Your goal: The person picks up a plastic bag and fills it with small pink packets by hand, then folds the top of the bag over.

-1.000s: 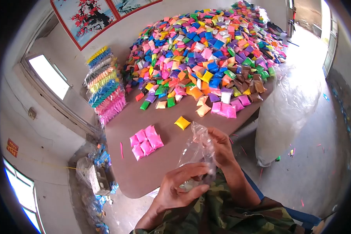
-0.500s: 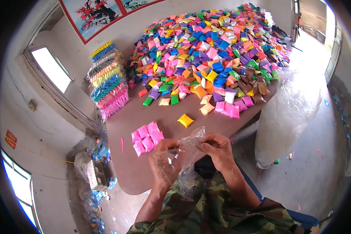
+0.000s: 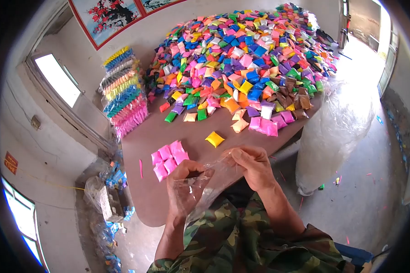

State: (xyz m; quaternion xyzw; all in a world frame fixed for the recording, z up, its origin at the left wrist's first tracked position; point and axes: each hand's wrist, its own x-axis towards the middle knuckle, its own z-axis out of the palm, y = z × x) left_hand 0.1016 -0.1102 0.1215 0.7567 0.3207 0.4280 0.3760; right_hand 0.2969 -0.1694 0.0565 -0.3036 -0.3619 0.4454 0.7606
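A clear plastic bag is stretched between my two hands, above the table's near edge. My left hand is closed on its left side, with the film lying over the fingers. The fingers of my right hand pinch the bag's upper right part. Just beyond my left hand lies a group of pink packets set close together. A single yellow packet rests on the brown table, past the gap between my hands. A thin pink strip is left of the pink group.
A large heap of coloured packets covers the table's far part. Bagged rows of packets are stacked at the far left. A big clear plastic sack hangs at the right. A grey block and wrappers are on the floor at left.
My hands have spread the bag wider between them. My right hand has moved slightly toward the yellow packet, and the bag's hanging end has swung left. The view has shifted a little.
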